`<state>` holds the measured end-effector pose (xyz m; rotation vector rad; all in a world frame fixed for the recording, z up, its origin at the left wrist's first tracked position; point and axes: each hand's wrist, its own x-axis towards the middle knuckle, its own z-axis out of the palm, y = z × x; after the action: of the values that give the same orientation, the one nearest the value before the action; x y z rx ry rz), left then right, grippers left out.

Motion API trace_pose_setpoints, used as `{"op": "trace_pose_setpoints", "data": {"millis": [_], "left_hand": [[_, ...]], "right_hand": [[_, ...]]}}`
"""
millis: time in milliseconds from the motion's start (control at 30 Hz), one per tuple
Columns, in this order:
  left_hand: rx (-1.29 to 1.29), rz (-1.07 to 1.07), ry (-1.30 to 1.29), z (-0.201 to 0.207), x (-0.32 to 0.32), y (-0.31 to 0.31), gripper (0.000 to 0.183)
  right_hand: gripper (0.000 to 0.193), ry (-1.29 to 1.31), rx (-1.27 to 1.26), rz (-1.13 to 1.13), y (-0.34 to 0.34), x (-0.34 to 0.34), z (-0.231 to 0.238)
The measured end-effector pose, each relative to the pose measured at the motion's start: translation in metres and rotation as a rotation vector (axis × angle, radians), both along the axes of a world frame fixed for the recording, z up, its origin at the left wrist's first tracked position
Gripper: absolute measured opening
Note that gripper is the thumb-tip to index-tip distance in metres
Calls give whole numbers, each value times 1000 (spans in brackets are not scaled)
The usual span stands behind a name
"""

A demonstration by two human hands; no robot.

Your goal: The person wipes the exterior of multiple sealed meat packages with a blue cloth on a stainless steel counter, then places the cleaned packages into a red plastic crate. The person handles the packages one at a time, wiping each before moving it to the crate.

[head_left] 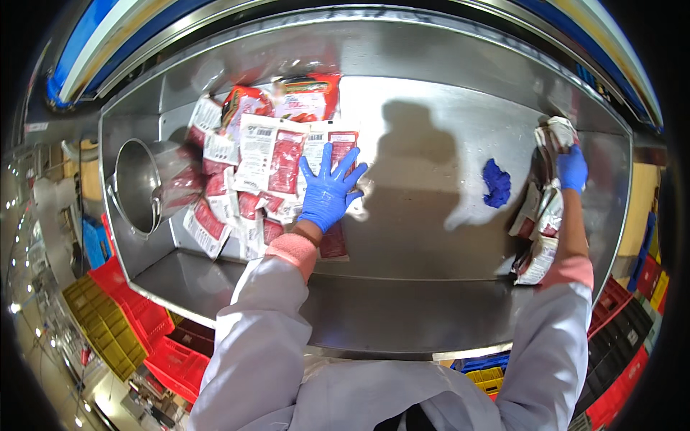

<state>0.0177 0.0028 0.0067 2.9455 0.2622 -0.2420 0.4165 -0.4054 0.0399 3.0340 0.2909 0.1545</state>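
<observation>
My left hand (329,188), in a blue glove, lies with fingers spread on a white-and-red packet (313,144) at the edge of a heap. Next to it, another white-and-red packet (267,161) lies flat on the pile. At the far right, my gloved right hand (573,169) is closed at a crumpled packet (558,133) by the side wall; its fingertips are partly hidden. Below that hand, more packets (535,262) lean in a row along the wall. A crumpled blue glove-like piece (497,183) lies on the metal between my hands.
All this is inside a wide steel basin (402,309) with raised walls. A steel bucket (136,188) lies on its side at the left. Red bags (309,99) lie behind the heap. Outside are red crates (176,363) and a yellow crate (104,323).
</observation>
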Motion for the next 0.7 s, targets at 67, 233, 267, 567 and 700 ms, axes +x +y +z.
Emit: {"op": "trace_pose_setpoints", "data": {"millis": [67,233,267,567,700], "left_hand": [[70,19,-2,4,-3,9,59],[90,135,143,16,-5,2,59],[81,152,174,22,2,-4,59],[-541,-148,-79,13,9,-90,46],[-465,-142,19,29,31,-91,47]], "right_hand": [[27,67,172,-19,27,-19,32],[33,117,327,403,128,-167,53],[30,212,318,464,129,-186,39],[34,837,139,662,195,-274,22],[59,481,271,756,186,-262,-18]]}}
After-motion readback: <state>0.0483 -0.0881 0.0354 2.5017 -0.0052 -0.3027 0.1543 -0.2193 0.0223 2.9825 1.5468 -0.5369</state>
